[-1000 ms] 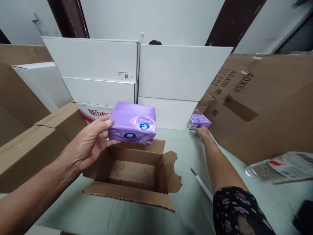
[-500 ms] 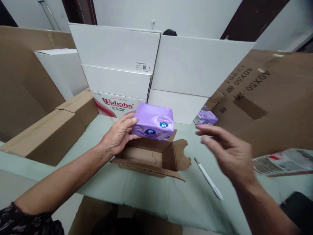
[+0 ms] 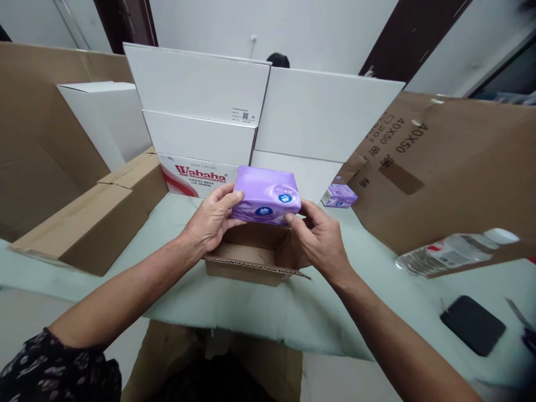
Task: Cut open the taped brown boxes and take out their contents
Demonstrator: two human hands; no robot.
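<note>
A purple pack of tissues [image 3: 264, 190] with blue logos is held between both hands. My left hand [image 3: 213, 216] grips its left end, thumb on the upper side. On the right end my right hand [image 3: 320, 234] has closed too, with the thumb at the front lower corner. Below the pack stands an open small cardboard box [image 3: 245, 272], whose visible inside shows bare brown card. Part of its back and right side is hidden by the pack and my right hand.
White boxes [image 3: 201, 84] stand behind, one printed Wahaha. Long brown cartons [image 3: 84, 218] lie at left. Another purple pack [image 3: 341, 195] sits by the large cardboard panel [image 3: 460, 178]. At right are a water bottle [image 3: 452, 251], a black flat object [image 3: 473, 324] and scissors-like blades [image 3: 519, 312].
My right hand has moved left from the open air and taken hold of the pack's right end. The view has shifted, and the white knife is no longer visible.
</note>
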